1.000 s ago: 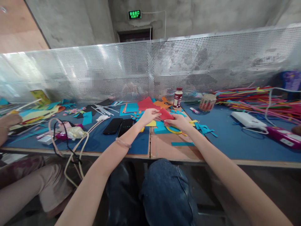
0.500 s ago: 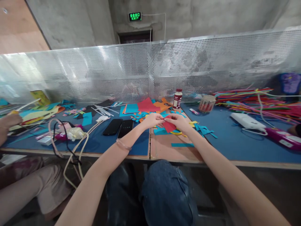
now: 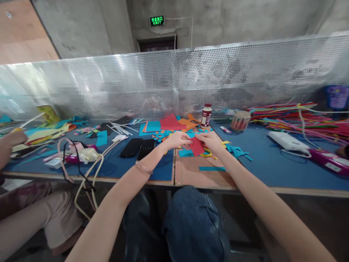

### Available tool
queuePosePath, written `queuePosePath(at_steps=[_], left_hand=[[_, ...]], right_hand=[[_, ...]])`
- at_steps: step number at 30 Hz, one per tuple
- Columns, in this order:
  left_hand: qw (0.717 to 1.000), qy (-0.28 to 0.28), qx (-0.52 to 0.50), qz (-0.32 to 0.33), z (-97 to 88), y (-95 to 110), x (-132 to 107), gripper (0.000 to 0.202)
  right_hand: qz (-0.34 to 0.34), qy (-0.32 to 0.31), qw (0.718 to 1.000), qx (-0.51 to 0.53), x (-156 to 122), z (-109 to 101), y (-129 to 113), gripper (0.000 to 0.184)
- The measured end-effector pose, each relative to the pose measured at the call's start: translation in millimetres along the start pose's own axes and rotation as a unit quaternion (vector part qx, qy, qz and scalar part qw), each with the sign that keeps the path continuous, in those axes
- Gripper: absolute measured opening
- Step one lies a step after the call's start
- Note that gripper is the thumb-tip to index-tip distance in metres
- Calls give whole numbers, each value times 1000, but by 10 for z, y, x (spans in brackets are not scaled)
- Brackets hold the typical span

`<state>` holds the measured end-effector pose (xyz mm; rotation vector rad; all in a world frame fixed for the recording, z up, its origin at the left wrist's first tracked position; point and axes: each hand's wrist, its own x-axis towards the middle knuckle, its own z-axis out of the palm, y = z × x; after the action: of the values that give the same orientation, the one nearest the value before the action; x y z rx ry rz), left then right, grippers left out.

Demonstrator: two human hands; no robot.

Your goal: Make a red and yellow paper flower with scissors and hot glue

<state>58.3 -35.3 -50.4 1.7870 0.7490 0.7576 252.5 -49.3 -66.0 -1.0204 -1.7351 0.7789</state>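
Note:
A small red paper piece (image 3: 196,146) lies over teal scraps at the middle of the table. My left hand (image 3: 177,140) pinches its left upper edge, fingers closed on it. My right hand (image 3: 210,141) grips its right upper edge, fingers curled over the paper. Both hands rest low, close to the tabletop. A yellow ring-shaped scrap (image 3: 206,153) peeks out just under the red piece.
Two black phones (image 3: 138,147) lie left of my hands. A bottle (image 3: 206,115) and stacked coloured sheets (image 3: 166,123) sit behind. A white power bank (image 3: 284,140) and colourful strips (image 3: 300,114) are right. Another person's arm (image 3: 11,140) and cables (image 3: 81,160) are left.
The red paper has come down from a raised, tilted hold to lie flatter near the table. Both hands lowered with it and drew closer together.

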Motion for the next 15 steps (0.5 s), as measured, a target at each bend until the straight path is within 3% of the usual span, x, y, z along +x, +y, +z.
queuePosePath(at_steps=[7, 12, 15], left_hand=[[999, -20, 15, -24, -141, -15, -24, 32], [998, -29, 52, -16, -164, -27, -34, 31], [996, -7, 90, 15, -125, -24, -14, 33]], right_hand=[[51, -89, 994, 49, -25, -8, -15, 40], [52, -86, 994, 36, -20, 8, -23, 33], [43, -86, 995, 19, -39, 25, -76, 32]])
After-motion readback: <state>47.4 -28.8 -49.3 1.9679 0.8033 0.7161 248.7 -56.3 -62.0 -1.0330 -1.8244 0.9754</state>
